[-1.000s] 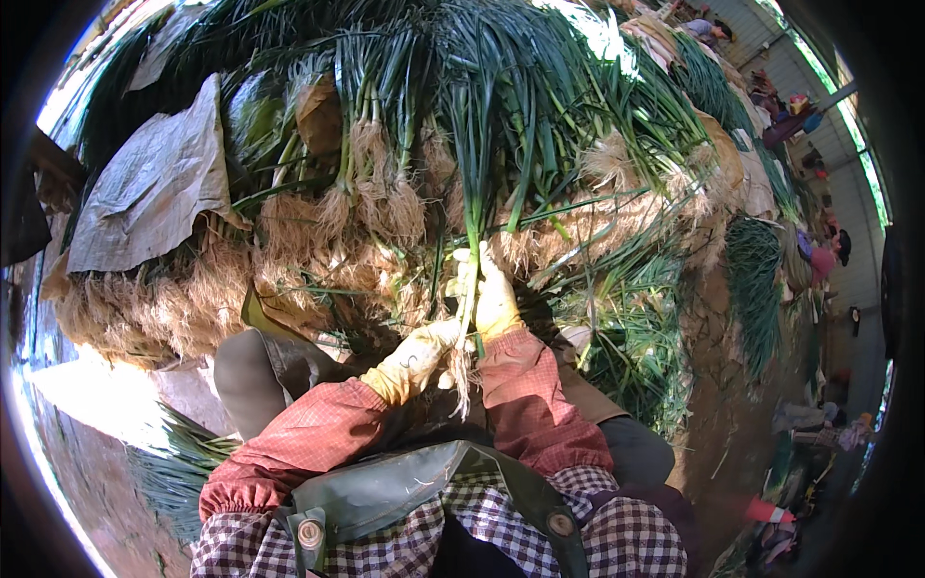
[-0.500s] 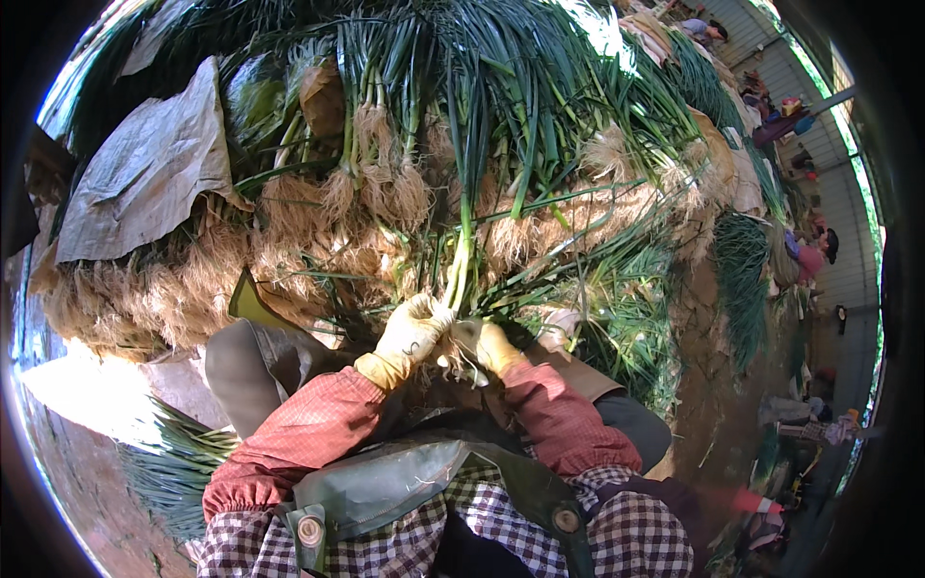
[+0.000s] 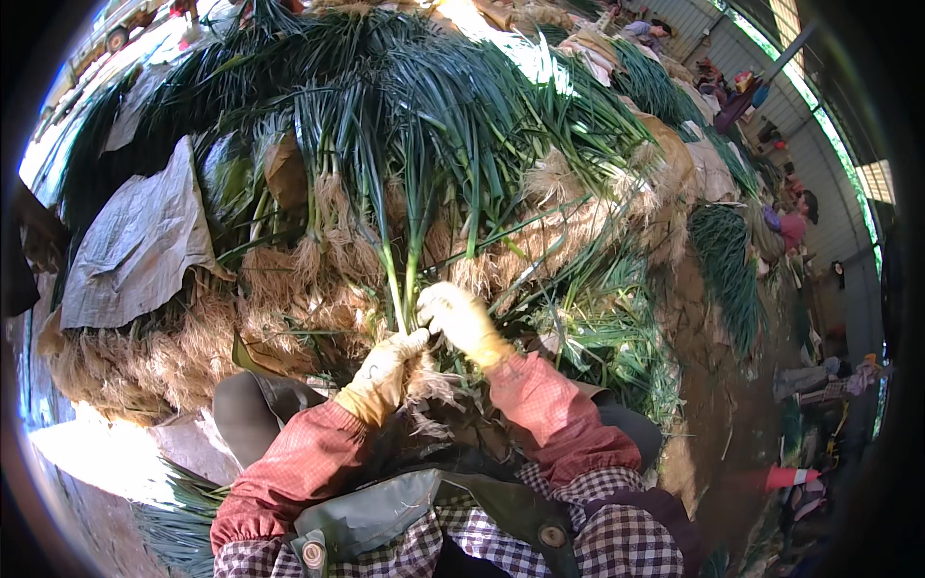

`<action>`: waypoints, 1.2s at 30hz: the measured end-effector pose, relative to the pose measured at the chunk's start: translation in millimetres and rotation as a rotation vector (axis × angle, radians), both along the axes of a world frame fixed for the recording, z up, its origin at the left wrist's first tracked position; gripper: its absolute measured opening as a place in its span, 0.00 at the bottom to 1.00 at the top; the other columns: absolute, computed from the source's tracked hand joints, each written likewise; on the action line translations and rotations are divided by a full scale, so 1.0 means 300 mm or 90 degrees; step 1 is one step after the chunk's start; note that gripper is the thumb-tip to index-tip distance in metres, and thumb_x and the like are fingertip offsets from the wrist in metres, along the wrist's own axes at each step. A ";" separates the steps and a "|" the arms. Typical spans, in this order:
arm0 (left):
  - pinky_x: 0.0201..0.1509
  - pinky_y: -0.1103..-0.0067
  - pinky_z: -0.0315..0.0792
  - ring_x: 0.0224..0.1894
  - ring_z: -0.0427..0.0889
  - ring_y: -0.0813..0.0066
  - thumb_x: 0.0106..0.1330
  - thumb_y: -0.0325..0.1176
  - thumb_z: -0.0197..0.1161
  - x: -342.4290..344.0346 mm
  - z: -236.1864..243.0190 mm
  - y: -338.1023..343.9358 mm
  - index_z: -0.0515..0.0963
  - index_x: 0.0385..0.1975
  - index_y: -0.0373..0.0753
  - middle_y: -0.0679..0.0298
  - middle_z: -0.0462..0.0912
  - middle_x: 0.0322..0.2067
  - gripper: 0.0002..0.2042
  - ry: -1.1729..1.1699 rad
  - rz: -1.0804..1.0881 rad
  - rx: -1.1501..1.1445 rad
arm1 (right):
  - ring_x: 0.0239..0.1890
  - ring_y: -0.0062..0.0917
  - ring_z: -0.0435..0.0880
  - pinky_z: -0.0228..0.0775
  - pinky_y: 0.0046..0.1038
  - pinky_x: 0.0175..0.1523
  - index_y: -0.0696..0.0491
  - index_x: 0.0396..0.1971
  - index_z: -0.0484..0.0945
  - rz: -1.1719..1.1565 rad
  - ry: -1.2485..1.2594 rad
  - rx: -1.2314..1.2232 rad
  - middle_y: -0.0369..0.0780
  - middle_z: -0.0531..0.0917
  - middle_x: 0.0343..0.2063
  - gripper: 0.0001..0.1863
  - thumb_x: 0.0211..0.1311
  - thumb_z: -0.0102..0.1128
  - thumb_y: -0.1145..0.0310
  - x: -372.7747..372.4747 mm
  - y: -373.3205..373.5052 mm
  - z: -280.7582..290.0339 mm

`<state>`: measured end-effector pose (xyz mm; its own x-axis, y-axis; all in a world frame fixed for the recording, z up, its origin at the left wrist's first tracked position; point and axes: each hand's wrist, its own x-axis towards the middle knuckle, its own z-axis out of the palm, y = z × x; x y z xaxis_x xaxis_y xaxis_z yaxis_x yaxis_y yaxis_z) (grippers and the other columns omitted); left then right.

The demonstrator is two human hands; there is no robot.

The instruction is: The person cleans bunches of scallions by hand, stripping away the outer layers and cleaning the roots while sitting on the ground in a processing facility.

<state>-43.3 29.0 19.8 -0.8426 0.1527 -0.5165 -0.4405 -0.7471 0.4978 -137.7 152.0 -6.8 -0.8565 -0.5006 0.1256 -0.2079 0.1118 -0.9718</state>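
Observation:
In yellow work gloves, my left hand (image 3: pixel 381 376) grips green onions (image 3: pixel 395 289) low on their pale stems, with whitish roots hanging beside and below it. My right hand (image 3: pixel 453 318) is just above and right of it, fingers curled closed against the stems; what exactly they pinch is hidden. The long dark leaves reach away from me over a big pile of green onions (image 3: pixel 347 116), whose tan root ends (image 3: pixel 164 366) face me. Loose green leaves (image 3: pixel 607 356) lie right of my hands.
A grey woven sheet (image 3: pixel 135 250) covers part of the pile at left. More onions (image 3: pixel 164 515) lie at lower left. Other workers (image 3: pixel 795 226) (image 3: pixel 646 34) are along the right beside further heaps (image 3: pixel 723 279), near a red-and-white cone (image 3: pixel 790 477). A vehicle (image 3: pixel 116 29) shows at top left.
My left hand has moved slightly down and left with the onions. My right hand dropped beside it, then rose to the stems above it. The whole view has shifted slightly.

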 end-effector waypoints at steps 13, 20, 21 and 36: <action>0.16 0.82 0.60 0.13 0.67 0.80 0.61 0.41 0.56 -0.066 -0.062 -0.025 0.72 0.20 0.36 0.69 0.70 0.12 0.15 -0.004 -0.028 -0.386 | 0.27 0.26 0.78 0.69 0.26 0.30 0.53 0.26 0.72 -0.299 -0.115 0.207 0.40 0.77 0.24 0.06 0.51 0.53 0.67 -0.532 0.063 -0.037; 0.22 0.74 0.67 0.16 0.75 0.67 0.59 0.45 0.54 -0.056 -0.085 -0.056 0.75 0.18 0.33 0.57 0.75 0.12 0.19 0.056 -0.036 -0.658 | 0.33 0.32 0.77 0.69 0.33 0.39 0.52 0.31 0.73 0.290 0.004 0.857 0.40 0.77 0.31 0.12 0.46 0.49 0.63 -0.105 0.352 -0.139; 0.22 0.74 0.67 0.16 0.75 0.64 0.59 0.45 0.54 -0.061 -0.092 -0.054 0.75 0.18 0.33 0.56 0.74 0.12 0.19 0.076 -0.023 -0.690 | 0.43 0.33 0.76 0.67 0.32 0.47 0.51 0.38 0.75 0.446 -0.071 0.959 0.43 0.77 0.40 0.17 0.48 0.51 0.60 -0.056 0.418 -0.183; 0.26 0.83 0.66 0.22 0.71 0.82 0.61 0.32 0.55 -0.034 -0.159 -0.095 0.75 0.32 0.33 0.68 0.77 0.22 0.08 0.087 0.113 -0.450 | 0.19 0.20 0.75 0.68 0.20 0.20 0.59 0.36 0.70 -0.170 -0.212 0.295 0.39 0.77 0.23 0.09 0.59 0.48 0.70 -0.451 -0.057 0.118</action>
<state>-53.6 0.5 -27.9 -0.8877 -0.3212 -0.3298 -0.2425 -0.2825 0.9281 -273.0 134.7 28.5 -0.9154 -0.2018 -0.3484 0.1915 0.5430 -0.8176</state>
